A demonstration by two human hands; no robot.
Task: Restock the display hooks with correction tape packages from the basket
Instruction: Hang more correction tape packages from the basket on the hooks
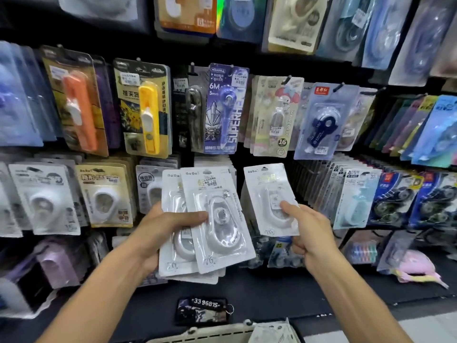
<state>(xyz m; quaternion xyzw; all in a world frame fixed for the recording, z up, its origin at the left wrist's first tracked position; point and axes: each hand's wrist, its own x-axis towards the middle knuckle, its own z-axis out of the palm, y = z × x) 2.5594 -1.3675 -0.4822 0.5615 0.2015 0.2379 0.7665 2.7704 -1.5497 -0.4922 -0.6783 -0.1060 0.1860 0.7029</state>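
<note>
Evidently feeding hooks one by one, the left hand (158, 226) grips a fanned stack of packages (210, 224) while the right hand (306, 233) pinches a single package (269, 194), hang-hole uppermost.

We see glossy clear plastic blisters on white card backing in the fanned correction tape packages (217, 219) and the single package (272, 199). The basket (197, 334) looks like matt cream plastic. A key tag (201, 310) shows glossy black plastic with a metal ring.
</note>
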